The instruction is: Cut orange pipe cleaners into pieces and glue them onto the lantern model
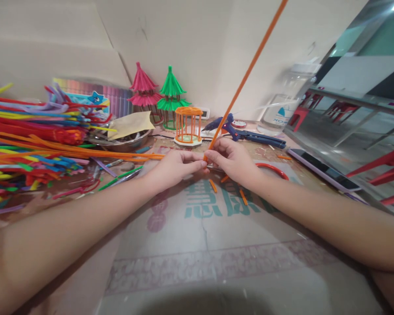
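A long orange pipe cleaner [248, 75] slants up to the right from between my fingertips. My left hand [180, 168] pinches its lower end, and my right hand [231, 159] grips it just beside, the fingertips nearly touching. Short orange pieces [213, 186] lie on the printed sheet [184, 262] below my hands. Behind my right hand shows a red-handled tool [277, 169], partly hidden. An orange cage-like frame [188, 126] stands upright beyond my hands.
Pink [142, 87] and green [171, 92] pagoda-like models stand behind. Bundled colored pipe cleaners [29, 127] and a metal bowl [134, 141] are left. A blue glue gun [228, 124], pliers [262, 138], a bottle [282, 103] and a phone [323, 169] lie right.
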A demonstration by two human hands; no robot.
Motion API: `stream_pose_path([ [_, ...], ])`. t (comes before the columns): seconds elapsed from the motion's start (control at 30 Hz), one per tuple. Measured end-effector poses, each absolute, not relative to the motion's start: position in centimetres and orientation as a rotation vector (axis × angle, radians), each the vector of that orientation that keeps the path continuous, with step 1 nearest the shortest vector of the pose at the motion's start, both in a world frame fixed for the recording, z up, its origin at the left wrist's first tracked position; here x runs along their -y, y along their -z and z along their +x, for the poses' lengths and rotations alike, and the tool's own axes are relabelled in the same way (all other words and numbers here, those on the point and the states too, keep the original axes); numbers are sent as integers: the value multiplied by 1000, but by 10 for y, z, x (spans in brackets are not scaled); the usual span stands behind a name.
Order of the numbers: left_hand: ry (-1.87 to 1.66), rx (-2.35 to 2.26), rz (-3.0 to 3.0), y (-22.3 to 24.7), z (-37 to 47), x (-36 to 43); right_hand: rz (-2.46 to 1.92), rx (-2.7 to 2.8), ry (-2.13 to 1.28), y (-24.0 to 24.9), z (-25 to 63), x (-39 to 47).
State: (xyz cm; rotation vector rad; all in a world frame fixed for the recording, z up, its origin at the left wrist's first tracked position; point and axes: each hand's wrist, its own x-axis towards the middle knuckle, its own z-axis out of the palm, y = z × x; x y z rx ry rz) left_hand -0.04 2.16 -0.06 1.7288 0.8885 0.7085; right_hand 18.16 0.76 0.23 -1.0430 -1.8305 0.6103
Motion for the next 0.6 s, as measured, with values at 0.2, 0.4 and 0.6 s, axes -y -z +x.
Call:
stream_pose_path([
  [0.2, -709, -917, 1783, 0, -1, -21, -1023, 1822, -691, -2, 180, -7],
  [0.4, -723, -932, 1770, 2, -1, -22, -1009, 1836, -838, -2, 182, -7],
  [0.6, -712, -909, 1783, 2, -2, -22, -1044, 1837, -856, -1, 183, -9],
])
